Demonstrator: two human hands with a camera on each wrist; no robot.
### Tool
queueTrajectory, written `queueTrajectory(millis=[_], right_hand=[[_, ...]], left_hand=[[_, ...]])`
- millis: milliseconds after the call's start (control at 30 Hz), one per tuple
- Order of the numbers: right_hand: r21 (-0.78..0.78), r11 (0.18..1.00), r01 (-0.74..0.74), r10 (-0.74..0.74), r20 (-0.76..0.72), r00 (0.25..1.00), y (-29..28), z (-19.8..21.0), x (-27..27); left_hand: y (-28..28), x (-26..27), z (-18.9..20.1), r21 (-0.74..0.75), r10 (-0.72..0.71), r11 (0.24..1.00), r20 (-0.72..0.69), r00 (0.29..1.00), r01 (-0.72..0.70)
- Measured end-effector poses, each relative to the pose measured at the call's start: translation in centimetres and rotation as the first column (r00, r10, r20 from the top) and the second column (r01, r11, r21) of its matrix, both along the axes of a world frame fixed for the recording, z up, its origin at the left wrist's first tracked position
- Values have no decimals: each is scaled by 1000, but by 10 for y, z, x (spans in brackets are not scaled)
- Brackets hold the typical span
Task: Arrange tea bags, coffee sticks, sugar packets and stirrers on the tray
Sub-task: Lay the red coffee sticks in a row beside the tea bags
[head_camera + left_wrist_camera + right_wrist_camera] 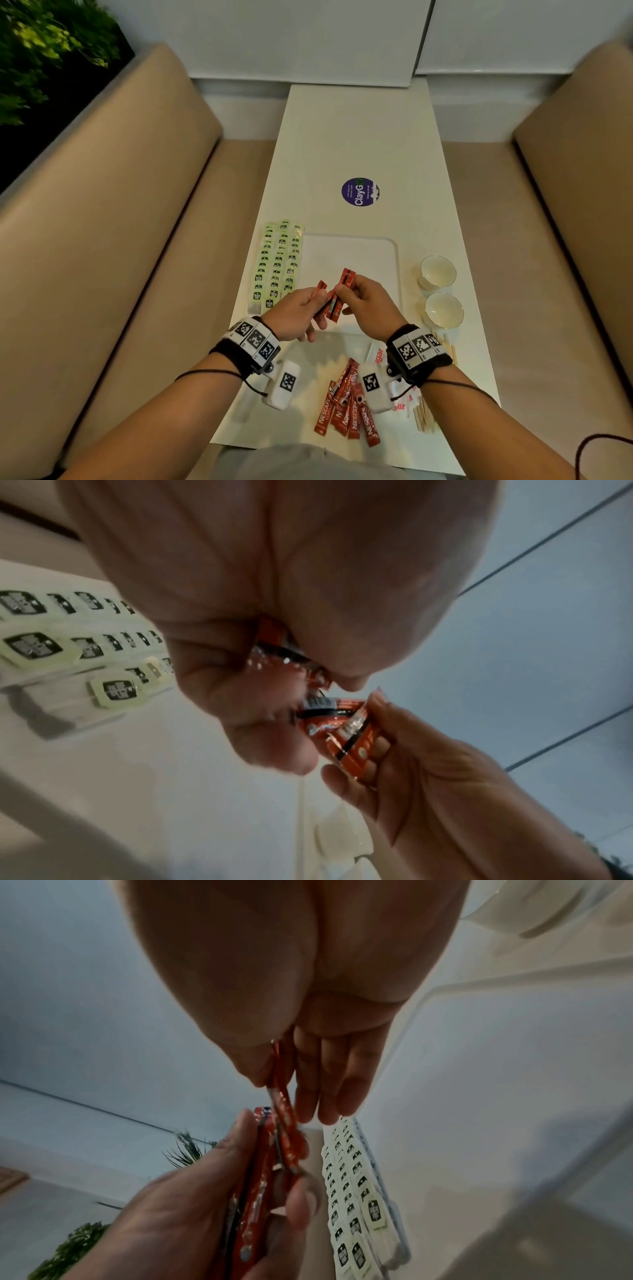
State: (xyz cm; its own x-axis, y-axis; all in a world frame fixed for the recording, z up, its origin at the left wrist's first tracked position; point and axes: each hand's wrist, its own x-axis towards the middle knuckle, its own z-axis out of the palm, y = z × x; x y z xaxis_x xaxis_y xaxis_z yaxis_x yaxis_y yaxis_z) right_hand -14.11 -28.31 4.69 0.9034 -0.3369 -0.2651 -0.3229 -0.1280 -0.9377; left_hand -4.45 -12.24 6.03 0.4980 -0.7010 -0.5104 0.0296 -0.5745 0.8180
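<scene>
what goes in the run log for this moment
left hand: holds coffee sticks | right hand: pinches one | tray: tea bags rowed

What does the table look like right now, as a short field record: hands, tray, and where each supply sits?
left hand: grips a few red foil coffee sticks
right hand: pinches one red coffee stick from that bunch
white rectangular tray: under the hands; green-tagged tea bags in rows along its left edge
loose red coffee sticks: near table edge, off the tray
white sugar packets: near right wrist, off the tray
wooden stirrers: right near corner, off the tray
two white cups: right of the tray
</scene>
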Motion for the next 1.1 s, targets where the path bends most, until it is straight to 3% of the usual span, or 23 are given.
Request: queueTrajectory(millis=[167,300,400,533,633,733,867,967,1100], right_hand=[[-13,1000,-10,10,-22,1000,-5,-2,9],[63,998,-26,28,-30,999,-8,-2,16],[123,991,-43,53,-76,996,-11,-1,20],[18,999,-31,33,-136,990,-15,-2,30],[145,988,61,-37,-162,986,-17,-4,37],[215,973,89,-56,-151,987,-21,-6,41],[-8,1000,7,-8,-130,992,-27,-19,51],[-33,998,57,-61,-112,992,-32,-27,63],[-36,987,158,-161,-114,980,-39,-38,76]], left_hand=[[-3,11,-8,64,13,998,109,994,-20],[-4,24,-14,-8,81,997,-31,996,-81],[-6,36,-12,-57,41,997,-75,996,-45],[-12,55,-10,-50,-50,997,65,997,53],[-16,71,-12,-53,-105,992,174,979,116],[-20,84,-16,-53,-107,992,170,980,118],[-24,92,-23,-47,-110,992,121,987,117],[-26,100,-31,-64,-106,992,82,991,111],[-26,119,-41,-65,8,998,75,997,-3]])
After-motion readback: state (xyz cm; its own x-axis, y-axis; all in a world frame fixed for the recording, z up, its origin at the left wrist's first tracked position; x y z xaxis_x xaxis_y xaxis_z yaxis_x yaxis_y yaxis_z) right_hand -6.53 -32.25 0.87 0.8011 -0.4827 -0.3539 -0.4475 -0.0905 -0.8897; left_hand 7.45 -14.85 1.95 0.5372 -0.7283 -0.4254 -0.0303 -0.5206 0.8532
